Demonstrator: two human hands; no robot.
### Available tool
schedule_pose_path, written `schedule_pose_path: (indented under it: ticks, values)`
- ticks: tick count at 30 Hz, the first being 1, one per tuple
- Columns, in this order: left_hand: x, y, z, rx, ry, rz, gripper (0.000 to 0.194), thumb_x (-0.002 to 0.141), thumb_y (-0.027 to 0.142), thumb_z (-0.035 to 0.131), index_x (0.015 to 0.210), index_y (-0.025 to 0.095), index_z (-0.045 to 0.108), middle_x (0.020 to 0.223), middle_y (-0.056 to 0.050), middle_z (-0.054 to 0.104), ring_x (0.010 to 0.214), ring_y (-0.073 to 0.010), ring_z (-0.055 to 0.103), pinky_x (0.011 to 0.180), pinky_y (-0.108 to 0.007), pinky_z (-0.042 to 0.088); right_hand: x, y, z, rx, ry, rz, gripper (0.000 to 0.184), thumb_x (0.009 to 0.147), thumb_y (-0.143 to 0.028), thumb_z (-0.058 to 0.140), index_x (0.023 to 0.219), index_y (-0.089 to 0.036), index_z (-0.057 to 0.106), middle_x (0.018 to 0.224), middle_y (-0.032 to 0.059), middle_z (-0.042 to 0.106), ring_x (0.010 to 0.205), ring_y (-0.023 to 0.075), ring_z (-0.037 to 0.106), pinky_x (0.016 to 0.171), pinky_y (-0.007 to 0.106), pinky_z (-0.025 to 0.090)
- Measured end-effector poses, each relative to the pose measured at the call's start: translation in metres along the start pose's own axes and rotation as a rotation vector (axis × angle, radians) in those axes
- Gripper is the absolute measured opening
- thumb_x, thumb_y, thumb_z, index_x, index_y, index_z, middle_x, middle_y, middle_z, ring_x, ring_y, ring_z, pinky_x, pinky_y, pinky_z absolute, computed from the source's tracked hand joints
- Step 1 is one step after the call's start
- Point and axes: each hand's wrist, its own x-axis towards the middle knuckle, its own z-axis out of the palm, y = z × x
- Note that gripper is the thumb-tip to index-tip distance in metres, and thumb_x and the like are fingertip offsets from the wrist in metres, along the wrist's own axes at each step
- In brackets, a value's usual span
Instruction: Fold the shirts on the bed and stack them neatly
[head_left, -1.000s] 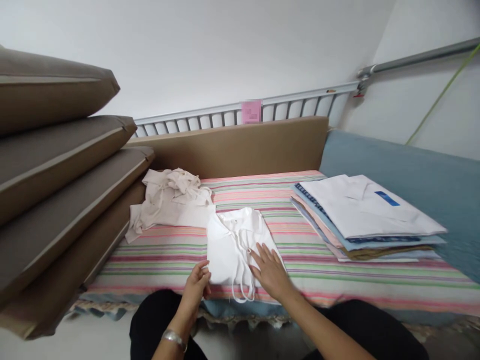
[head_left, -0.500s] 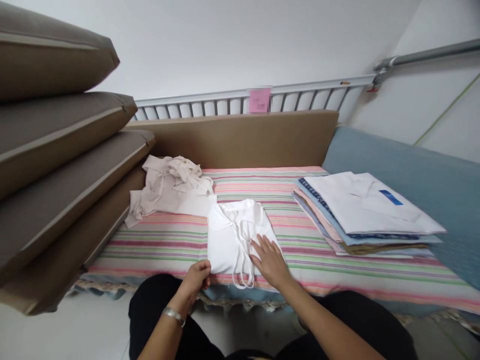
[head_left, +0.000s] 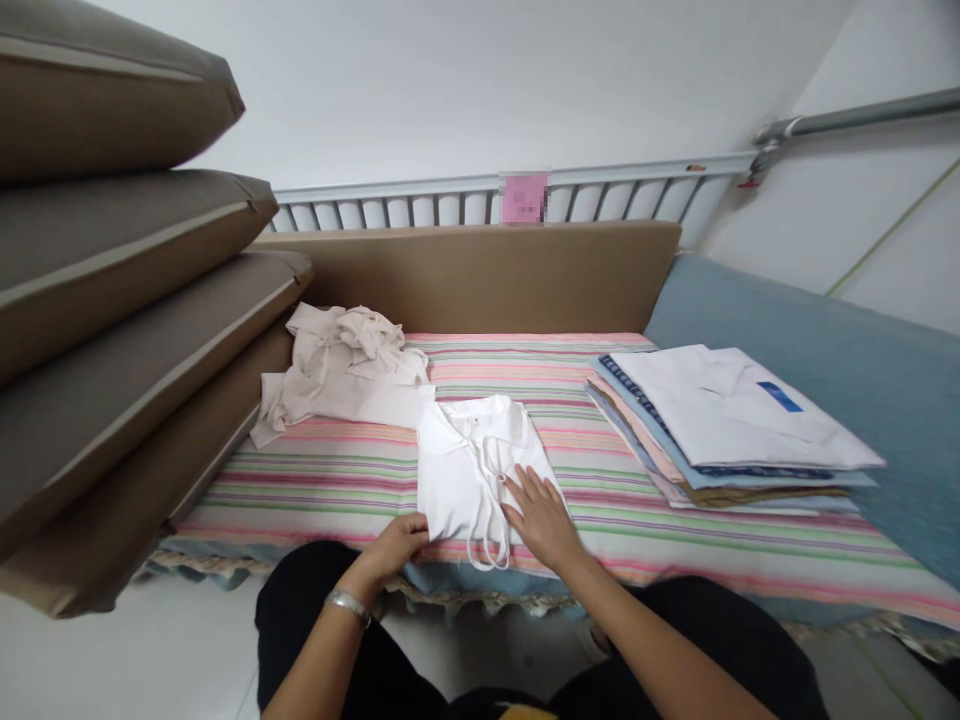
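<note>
A white shirt (head_left: 452, 490) lies folded into a rough rectangle on the striped sheet, its collar at the far end. Loose white drawstrings (head_left: 491, 545) run down its front and loop over the near edge. My left hand (head_left: 396, 548) is closed at the shirt's near left corner, fingertips pinching the cloth there. Flat on the right half of the shirt rests my right hand (head_left: 546, 515), fingers spread beside the drawstrings. Beyond the shirt on the left, a crumpled cream garment (head_left: 349, 370) touches or nearly touches its collar side.
A stack of folded shirts (head_left: 750, 410), a white one on top, sits to the right on the striped sheet (head_left: 637, 540). Thick brown cushions (head_left: 150, 290) are piled at the left. Another brown cushion (head_left: 480, 280) leans along the back, before a white radiator (head_left: 420, 207).
My left hand has moved slightly right onto the shirt's near left corner, and the cloth there is a little wrinkled. My right hand stays flat on the shirt.
</note>
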Motion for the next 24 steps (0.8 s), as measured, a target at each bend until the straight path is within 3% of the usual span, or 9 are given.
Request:
schedule_pose_path:
  ticks: [5, 9, 24]
  values:
    - [0.013, -0.005, 0.004, 0.183, 0.099, 0.062, 0.007, 0.054, 0.018, 0.051, 0.047, 0.018, 0.049, 0.053, 0.004, 0.047, 0.059, -0.0111, 0.043, 0.058, -0.023, 0.033, 0.0, 0.0, 0.0, 0.002, -0.001, 0.005, 0.048, 0.091, -0.045, 0.035, 0.134, -0.026, 0.044, 0.146, 0.007, 0.034, 0.136, 0.0251, 0.024, 0.108, 0.046, 0.02]
    - [0.019, -0.006, 0.011, 0.284, 0.202, 0.063, 0.01, 0.057, 0.015, 0.049, 0.049, 0.017, 0.054, 0.049, 0.003, 0.049, 0.055, -0.0117, 0.045, 0.056, -0.024, 0.032, 0.0, 0.0, 0.0, -0.012, -0.009, 0.005, 0.049, 0.091, -0.046, 0.035, 0.134, -0.026, 0.043, 0.146, 0.0067, 0.034, 0.136, 0.0251, 0.024, 0.108, 0.046, 0.02]
    - [0.002, -0.007, 0.015, 0.45, 0.424, 0.132, 0.014, 0.065, 0.017, 0.046, 0.053, 0.017, 0.054, 0.053, 0.001, 0.052, 0.055, -0.012, 0.045, 0.056, -0.024, 0.029, -0.001, 0.001, 0.001, -0.019, 0.013, -0.002, 0.048, 0.091, -0.045, 0.035, 0.135, -0.027, 0.043, 0.146, 0.0064, 0.034, 0.136, 0.0248, 0.025, 0.108, 0.045, 0.02]
